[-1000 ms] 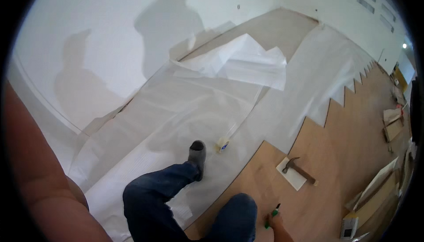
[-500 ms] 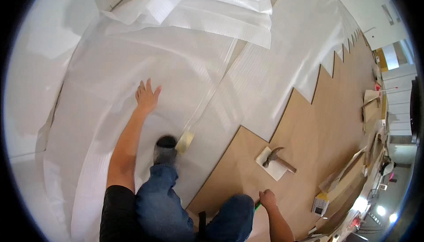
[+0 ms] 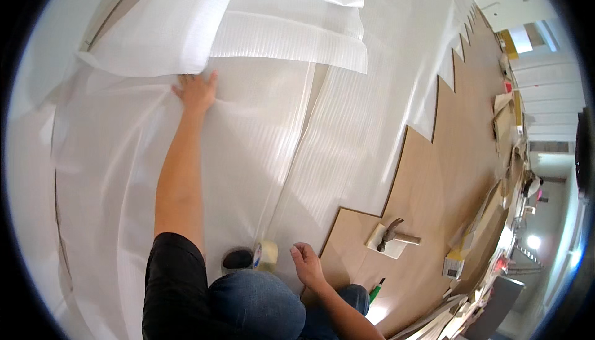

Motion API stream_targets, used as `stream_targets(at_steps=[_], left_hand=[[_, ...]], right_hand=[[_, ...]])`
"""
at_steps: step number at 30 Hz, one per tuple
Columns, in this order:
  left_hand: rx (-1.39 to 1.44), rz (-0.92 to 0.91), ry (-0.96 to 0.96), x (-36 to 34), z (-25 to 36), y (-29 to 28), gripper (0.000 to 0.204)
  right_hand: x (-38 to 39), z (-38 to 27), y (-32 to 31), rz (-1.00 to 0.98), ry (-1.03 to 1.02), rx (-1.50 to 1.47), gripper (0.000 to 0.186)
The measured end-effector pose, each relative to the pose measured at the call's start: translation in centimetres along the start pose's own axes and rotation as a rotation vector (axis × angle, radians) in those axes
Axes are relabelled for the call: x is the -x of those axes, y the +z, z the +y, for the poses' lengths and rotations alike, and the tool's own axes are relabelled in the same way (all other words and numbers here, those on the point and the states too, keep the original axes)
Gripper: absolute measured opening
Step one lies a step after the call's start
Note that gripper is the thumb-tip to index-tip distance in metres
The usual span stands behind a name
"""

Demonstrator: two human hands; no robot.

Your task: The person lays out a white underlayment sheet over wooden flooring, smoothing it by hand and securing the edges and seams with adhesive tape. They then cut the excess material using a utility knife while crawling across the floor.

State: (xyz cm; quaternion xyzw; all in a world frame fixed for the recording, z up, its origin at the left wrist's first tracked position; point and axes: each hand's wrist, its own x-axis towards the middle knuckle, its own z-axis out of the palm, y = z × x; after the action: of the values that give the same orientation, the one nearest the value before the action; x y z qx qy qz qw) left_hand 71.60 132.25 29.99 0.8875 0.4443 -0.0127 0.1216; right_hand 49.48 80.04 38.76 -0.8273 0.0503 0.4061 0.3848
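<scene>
My left hand reaches forward with its fingers spread flat on the white foam underlay. Its fingertips meet the edge of a folded-back flap of the same sheet. Nearer my body, my right hand hovers with its fingers curled together, and I see nothing in it. Just left of that hand, a roll of clear tape stands on the underlay beside my dark shoe. To the right, a green-handled cutter lies on the wood-look planks.
A claw hammer rests on a pale block on the planks, whose stepped edge runs away to the far right. Opened cardboard packaging and scraps line the right side. A seam strip of bare floor shows between two underlay sheets.
My left hand has moved forward to the folded flap. My right hand has let go of the green cutter and moved left, toward the tape roll. I lean further forward.
</scene>
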Motion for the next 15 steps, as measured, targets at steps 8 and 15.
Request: stream_targets(at_steps=[8,15], left_hand=[[-0.143,-0.115,0.454,0.3,10.2,-0.1,0.078],[-0.051,-0.190,0.447,-2.2,9.8,0.0,0.070]], right_hand=[[-3.5,-4.4,-0.8,0.099,0.026,0.043,0.035],[-3.0,-4.7,0.6,0.051,0.157,-0.042,0.045]])
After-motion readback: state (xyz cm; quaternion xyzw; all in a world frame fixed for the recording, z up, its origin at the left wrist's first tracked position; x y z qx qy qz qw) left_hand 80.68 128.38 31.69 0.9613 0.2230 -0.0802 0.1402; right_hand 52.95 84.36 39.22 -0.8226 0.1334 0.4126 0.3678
